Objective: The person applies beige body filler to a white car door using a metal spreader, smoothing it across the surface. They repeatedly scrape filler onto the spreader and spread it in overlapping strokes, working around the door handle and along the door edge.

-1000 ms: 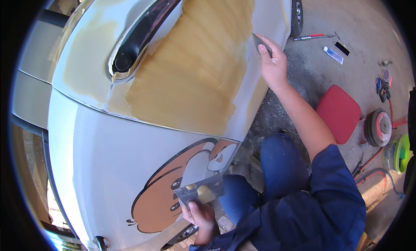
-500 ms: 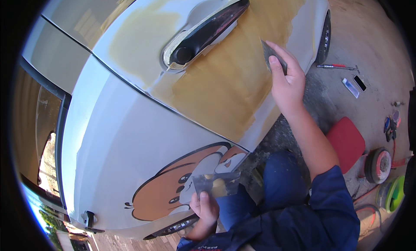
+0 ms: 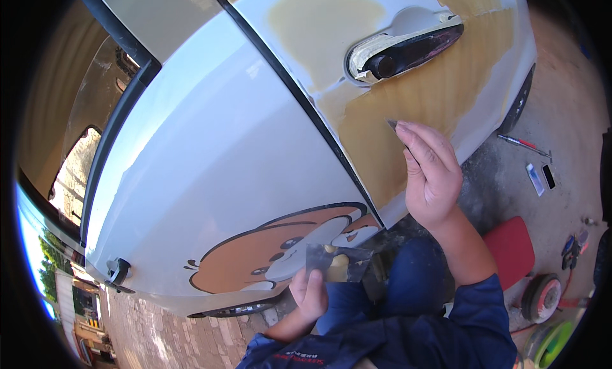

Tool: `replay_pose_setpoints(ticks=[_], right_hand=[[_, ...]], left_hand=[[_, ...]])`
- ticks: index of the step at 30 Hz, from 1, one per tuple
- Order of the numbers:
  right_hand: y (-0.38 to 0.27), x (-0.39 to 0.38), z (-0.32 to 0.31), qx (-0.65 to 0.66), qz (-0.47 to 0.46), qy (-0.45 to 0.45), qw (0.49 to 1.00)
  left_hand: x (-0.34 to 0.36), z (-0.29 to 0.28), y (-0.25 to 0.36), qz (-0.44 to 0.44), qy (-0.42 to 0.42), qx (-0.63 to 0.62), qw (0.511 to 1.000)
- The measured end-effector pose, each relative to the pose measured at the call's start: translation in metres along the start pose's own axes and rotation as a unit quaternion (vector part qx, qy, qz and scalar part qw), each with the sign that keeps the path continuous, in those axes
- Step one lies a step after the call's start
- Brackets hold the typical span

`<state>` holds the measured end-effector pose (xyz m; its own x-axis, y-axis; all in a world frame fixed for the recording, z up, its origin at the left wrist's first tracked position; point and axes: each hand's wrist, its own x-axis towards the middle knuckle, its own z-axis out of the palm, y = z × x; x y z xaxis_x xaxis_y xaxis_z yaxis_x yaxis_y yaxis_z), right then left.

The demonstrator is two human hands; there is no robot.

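Observation:
My right hand (image 3: 431,171) presses a thin metal spreader blade (image 3: 393,123) flat against the yellowish filler patch (image 3: 408,114) on a white car door (image 3: 210,171), below the masked door handle (image 3: 405,47). Only the blade's tip shows past my fingers. My left hand (image 3: 312,292) is low near my lap and grips a flat metal mixing board (image 3: 338,262) with a dab of pale filler on it. A brown cartoon animal sticker (image 3: 274,257) sits on the lower part of the door, just above my left hand.
A red stool (image 3: 513,248) is behind my right arm on the concrete ground. A round sanding tool (image 3: 540,297), a red-handled screwdriver (image 3: 523,143), small flat packets (image 3: 539,178) and a green hose coil (image 3: 554,343) lie to the right. Brick paving is at the lower left.
My view has swung so the car shifts right and more of the white front door shows. My right hand has drawn the blade down and left across the filler. The left hand keeps the board.

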<state>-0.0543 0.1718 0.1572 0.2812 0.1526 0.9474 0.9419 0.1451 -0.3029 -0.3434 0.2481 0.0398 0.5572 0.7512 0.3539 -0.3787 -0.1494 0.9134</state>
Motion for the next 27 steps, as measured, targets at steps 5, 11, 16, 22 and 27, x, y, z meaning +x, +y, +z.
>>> replay_pose_setpoints(ticks=[5, 11, 16, 22, 27], right_hand=[[-0.011, 0.030, 0.023, -0.020, -0.131, 0.036, 0.991], [-0.013, 0.049, 0.040, -0.072, -0.173, 0.063, 0.980], [-0.018, 0.048, 0.043, -0.088, -0.130, 0.081, 0.984], [-0.026, 0.047, 0.049, -0.081, -0.086, 0.085, 0.989], [-0.031, 0.044, 0.053, -0.103, -0.077, 0.077, 0.989]], left_hand=[[-0.003, -0.004, -0.004, 0.003, 0.006, -0.013, 1.000], [-0.007, -0.015, -0.005, -0.005, 0.023, -0.006, 1.000], [-0.005, -0.021, -0.008, -0.005, 0.029, -0.023, 0.999], [-0.004, -0.027, -0.010, -0.017, 0.023, -0.023, 0.999], [-0.002, -0.028, -0.013, -0.026, 0.031, -0.026, 0.999]])
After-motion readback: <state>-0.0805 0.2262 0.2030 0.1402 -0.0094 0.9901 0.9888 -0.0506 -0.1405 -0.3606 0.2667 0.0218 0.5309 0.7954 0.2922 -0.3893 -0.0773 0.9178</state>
